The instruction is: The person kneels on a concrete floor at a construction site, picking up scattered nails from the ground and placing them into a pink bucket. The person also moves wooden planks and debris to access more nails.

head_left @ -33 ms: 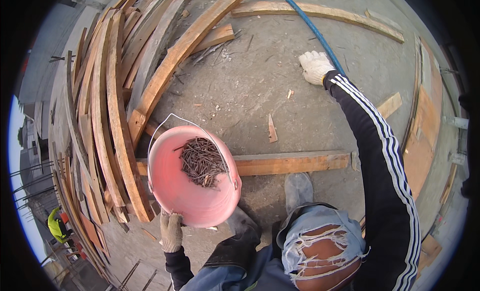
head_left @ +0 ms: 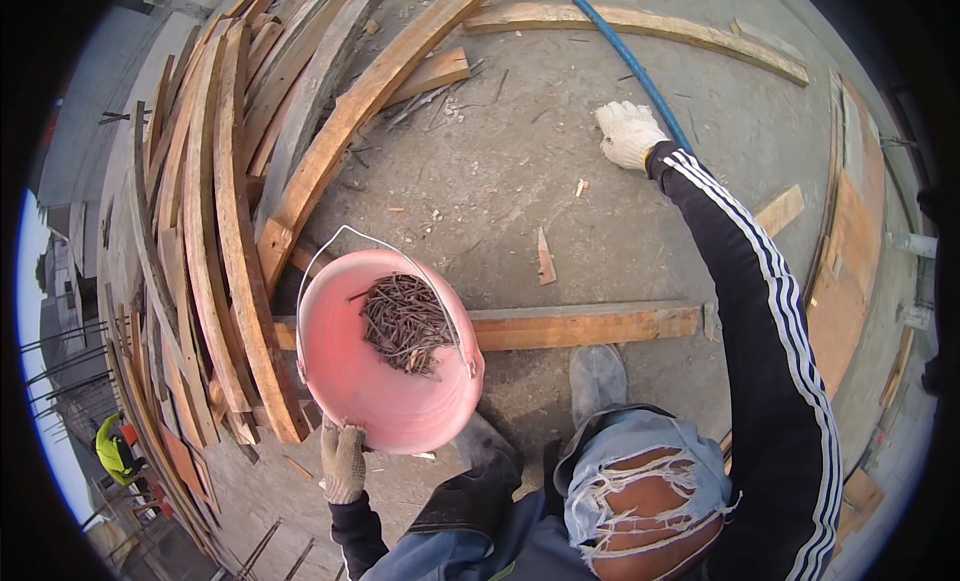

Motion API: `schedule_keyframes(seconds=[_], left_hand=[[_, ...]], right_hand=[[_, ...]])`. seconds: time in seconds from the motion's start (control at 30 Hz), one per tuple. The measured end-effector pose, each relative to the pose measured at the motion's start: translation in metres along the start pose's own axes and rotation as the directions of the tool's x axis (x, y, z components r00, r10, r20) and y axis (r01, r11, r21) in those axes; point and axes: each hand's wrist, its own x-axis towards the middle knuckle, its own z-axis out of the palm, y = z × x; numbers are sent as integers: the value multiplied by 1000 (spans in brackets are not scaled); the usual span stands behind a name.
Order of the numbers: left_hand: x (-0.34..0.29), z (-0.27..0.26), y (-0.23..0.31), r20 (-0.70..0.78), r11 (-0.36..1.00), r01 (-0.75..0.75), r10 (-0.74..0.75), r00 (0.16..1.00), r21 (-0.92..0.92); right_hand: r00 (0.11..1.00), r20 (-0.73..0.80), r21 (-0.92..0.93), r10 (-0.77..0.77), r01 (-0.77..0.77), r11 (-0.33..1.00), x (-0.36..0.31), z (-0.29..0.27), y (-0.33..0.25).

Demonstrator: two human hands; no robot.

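touching left hand (head_left: pixel 343 469), pink bucket (head_left: pixel 385 413), right hand (head_left: pixel 630 136) well apart

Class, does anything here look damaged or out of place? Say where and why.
The jeans are ripped open at the right knee, edges frayed. A pointed wood scrap lies loose on the floor right of the pink bucket, like debris.

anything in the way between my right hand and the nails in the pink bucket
Nothing tall visibly does: along the line from your right hand to the nails, a small wood chip lies low on the floor. At the pink bucket, the wire handle arches across the mouth.
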Motion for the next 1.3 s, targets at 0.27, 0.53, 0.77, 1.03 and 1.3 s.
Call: schedule_keyframes(seconds=[0.27, 0.53, 0.77, 1.03, 1.3], left_hand=[[5, 7, 12, -6, 997, -30, 29, 1000, -77], [7, 0, 2, -3, 1000, -8, 8, 1000, 25], [11, 5, 11, -22, 997, 23, -25, 999, -79], [3, 6, 9, -58, 995, -2, -4, 998, -104], [2, 7, 8, -108, 991, 17, -32, 994, -134]], right_hand=[[548, -828, 481, -120, 804, 351, -89, -108, -188], [901, -254, 678, 353, -95, 729, -50, -8, -60], [883, -163, 414, 440, -344, 843, -63, 76, 23], [701, -482, 514, 525, -258, 818, -63, 56, 57], [743, -130, 399, 657, -567, 721, -47, 58, 169]])
